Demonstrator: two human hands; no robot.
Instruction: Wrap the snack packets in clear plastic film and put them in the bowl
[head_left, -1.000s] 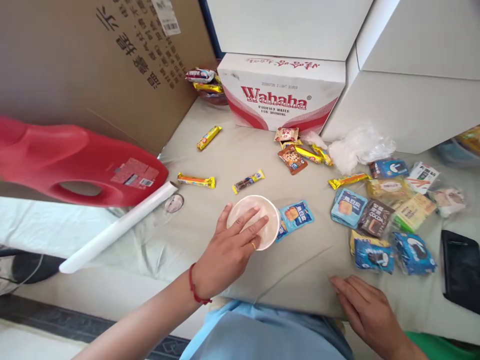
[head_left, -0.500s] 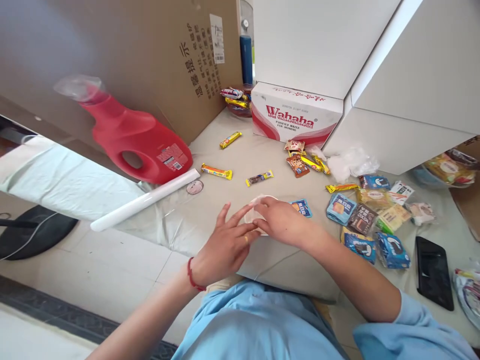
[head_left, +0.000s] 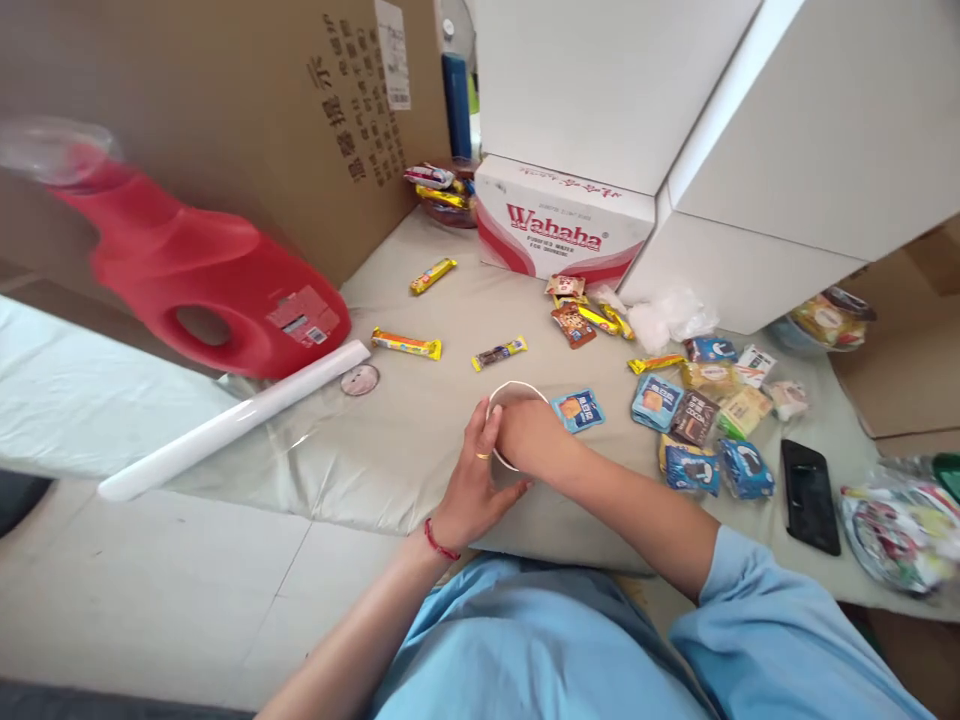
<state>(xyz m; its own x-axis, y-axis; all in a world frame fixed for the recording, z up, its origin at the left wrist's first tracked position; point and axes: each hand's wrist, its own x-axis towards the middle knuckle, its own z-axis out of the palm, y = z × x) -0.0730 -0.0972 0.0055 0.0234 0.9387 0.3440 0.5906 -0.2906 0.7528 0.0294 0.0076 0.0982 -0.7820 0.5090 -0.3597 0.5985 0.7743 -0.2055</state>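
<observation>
A white paper cup (head_left: pixel 516 393) stands near the front edge of the covered surface. My left hand (head_left: pixel 474 485) curls round the cup's left side, fingers along its outer wall and thumb toward the front. My right hand (head_left: pixel 525 430) reaches down into the cup, and its fingers are hidden inside. Just right of the cup lies a blue snack packet (head_left: pixel 577 410). Behind it is a small chocolate bar with yellow ends (head_left: pixel 499 353). What is inside the cup cannot be seen.
A red detergent bottle (head_left: pixel 217 270) and a white roll (head_left: pixel 232 420) lie on the left. A Wahaha box (head_left: pixel 562 225) stands at the back. To the right are several snack packets (head_left: pixel 694 415), a black phone (head_left: pixel 810 495) and a plastic bag of items (head_left: pixel 896 530).
My right hand has gone from the cup's rim down into it. My left hand has moved from spread fingers in front to wrapping the cup's side. The view has shifted right.
</observation>
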